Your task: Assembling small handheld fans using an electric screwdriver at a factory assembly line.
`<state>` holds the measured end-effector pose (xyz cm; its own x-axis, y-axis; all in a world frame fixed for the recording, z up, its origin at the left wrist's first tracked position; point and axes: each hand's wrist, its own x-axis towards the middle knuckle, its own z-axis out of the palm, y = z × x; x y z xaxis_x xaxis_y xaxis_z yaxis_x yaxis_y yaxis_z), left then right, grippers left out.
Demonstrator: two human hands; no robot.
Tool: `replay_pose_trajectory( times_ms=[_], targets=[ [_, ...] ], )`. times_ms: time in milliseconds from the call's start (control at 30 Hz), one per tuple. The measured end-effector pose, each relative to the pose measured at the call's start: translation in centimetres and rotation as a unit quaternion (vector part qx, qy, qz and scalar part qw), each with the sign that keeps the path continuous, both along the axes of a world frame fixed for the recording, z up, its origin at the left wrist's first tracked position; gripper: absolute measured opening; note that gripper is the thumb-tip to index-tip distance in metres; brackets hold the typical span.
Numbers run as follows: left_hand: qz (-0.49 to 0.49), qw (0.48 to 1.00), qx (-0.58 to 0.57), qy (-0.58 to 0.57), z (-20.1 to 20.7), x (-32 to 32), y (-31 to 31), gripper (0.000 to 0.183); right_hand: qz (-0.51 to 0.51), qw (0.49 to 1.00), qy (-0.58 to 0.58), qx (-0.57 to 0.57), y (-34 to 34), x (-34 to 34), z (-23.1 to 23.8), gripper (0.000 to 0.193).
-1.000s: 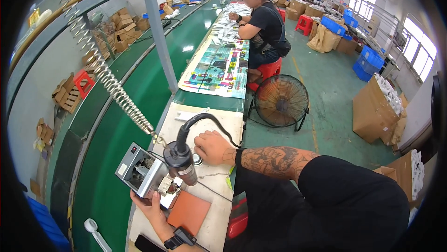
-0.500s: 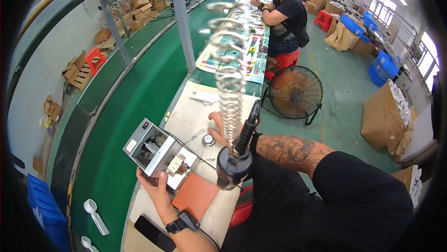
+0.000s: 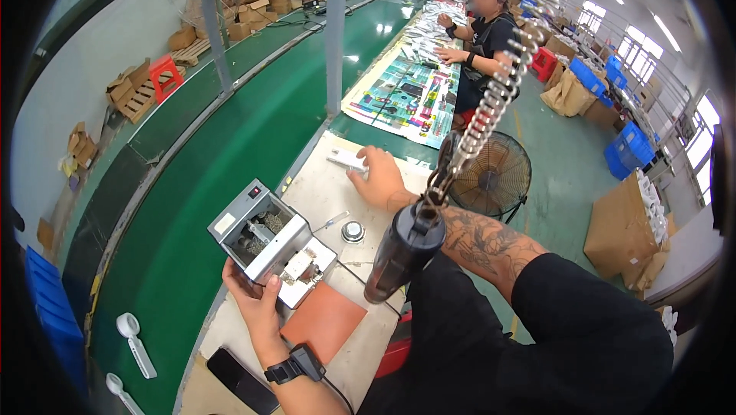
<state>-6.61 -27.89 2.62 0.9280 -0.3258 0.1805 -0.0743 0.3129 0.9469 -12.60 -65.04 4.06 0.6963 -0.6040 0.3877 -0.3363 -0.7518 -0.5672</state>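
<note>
My left hand point(image 3: 257, 300) is wrapped round the near-left side of a grey metal screw feeder point(image 3: 272, 242), thumb along its front edge. Small screws lie in the feeder's open hopper. My right hand point(image 3: 381, 180) is stretched over the bench, thumb and fingers apart, fingertips beside a white plastic part point(image 3: 347, 159); contact with it is unclear. Between my arms a black electric screwdriver point(image 3: 402, 254) hangs tilted from a coiled metal spring point(image 3: 491, 112). A round metal-topped piece point(image 3: 353, 232) sits right of the feeder, near a small clear-and-metal tool point(image 3: 331, 220).
An orange-brown pad point(image 3: 325, 323) and a black phone point(image 3: 241, 380) lie on the bench. White spoon-shaped parts point(image 3: 136, 344) rest on the green conveyor point(image 3: 192, 200). A grey post point(image 3: 335, 39), a floor fan point(image 3: 491, 173) and a seated co-worker point(image 3: 491, 39) are beyond.
My right hand has moved from beside the round piece to the white part. The screwdriver and its spring have swung and tilted. My left hand stays at the feeder; the view has shifted.
</note>
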Motion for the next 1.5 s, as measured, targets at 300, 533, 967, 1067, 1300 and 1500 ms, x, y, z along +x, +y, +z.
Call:
replay_pose_trajectory(
  times_ms=[300, 533, 967, 1067, 1300, 1500],
  targets=[
    [-0.001, 1.0, 0.004, 0.02, 0.2, 0.3, 0.0, 0.107, -0.021, 0.989, 0.125, -0.069, -3.5, 4.8, -1.9, 0.064],
    [0.008, 1.0, 0.025, 0.0, -0.5, 0.7, 1.0, 0.104, 0.027, 0.998, -0.025, -0.05, -2.1, 2.1, 3.2, 0.045],
    [-0.003, 1.0, 0.011, 0.025, -0.4, 1.2, 0.4, 0.106, 0.154, 0.982, 0.035, -0.103, -5.7, -2.3, -1.9, 0.045],
    [-0.005, 1.0, 0.003, 0.029, -0.3, 1.2, 0.0, 0.106, 0.114, 0.982, 0.018, -0.151, -4.8, -2.5, -1.2, 0.045],
    [-0.001, 1.0, 0.007, -0.021, 0.0, 0.2, -0.5, 0.107, 0.09, 0.976, 0.031, -0.193, -5.2, -3.7, -1.0, 0.032],
    [-0.004, 0.999, 0.037, -0.013, 0.0, -0.5, -0.9, 0.103, 0.073, 0.972, -0.042, -0.217, -6.6, -4.2, -2.4, 0.034]
  ],
)
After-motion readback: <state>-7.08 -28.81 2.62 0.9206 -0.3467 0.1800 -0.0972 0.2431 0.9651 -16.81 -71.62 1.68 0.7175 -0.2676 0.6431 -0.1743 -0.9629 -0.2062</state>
